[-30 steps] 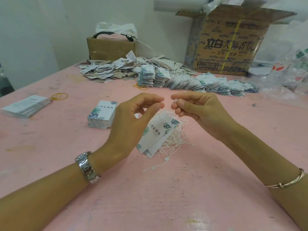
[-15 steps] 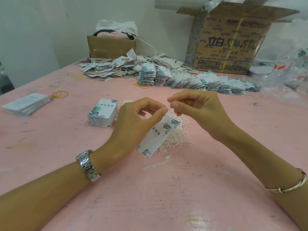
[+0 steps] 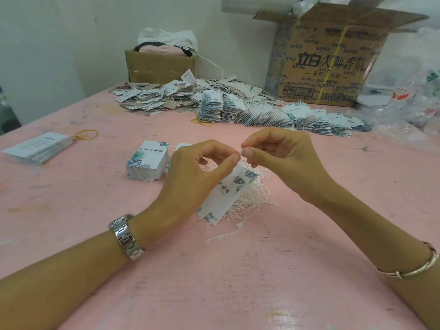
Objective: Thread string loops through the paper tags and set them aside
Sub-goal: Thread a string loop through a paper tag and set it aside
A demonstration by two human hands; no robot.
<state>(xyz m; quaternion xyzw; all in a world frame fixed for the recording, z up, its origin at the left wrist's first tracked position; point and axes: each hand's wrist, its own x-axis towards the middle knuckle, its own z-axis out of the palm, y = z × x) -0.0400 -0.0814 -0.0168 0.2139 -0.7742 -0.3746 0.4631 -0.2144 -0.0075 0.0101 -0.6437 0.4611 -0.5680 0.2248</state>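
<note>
My left hand (image 3: 190, 177) pinches the top of a white paper tag (image 3: 228, 189) with a leaf print, and the tag hangs down over a few more tags on the table. My right hand (image 3: 283, 160) pinches the small white end of a string (image 3: 241, 152) right at the tag's top edge, fingertip to fingertip with the left. Under both hands lies a tangle of white string loops (image 3: 254, 198). A neat stack of unthreaded tags (image 3: 148, 160) sits just left of my left hand.
The pink table (image 3: 238, 282) carries a long row of threaded tags (image 3: 273, 115) and a loose heap of tags (image 3: 154, 98) at the back. Behind stand a small cardboard box (image 3: 159, 65) and a large printed carton (image 3: 331, 60). A booklet stack (image 3: 38, 147) and rubber bands (image 3: 86, 134) lie left.
My two hands have closed the gap: the right hand has brought the string end to the top of the tag held by the left hand.
</note>
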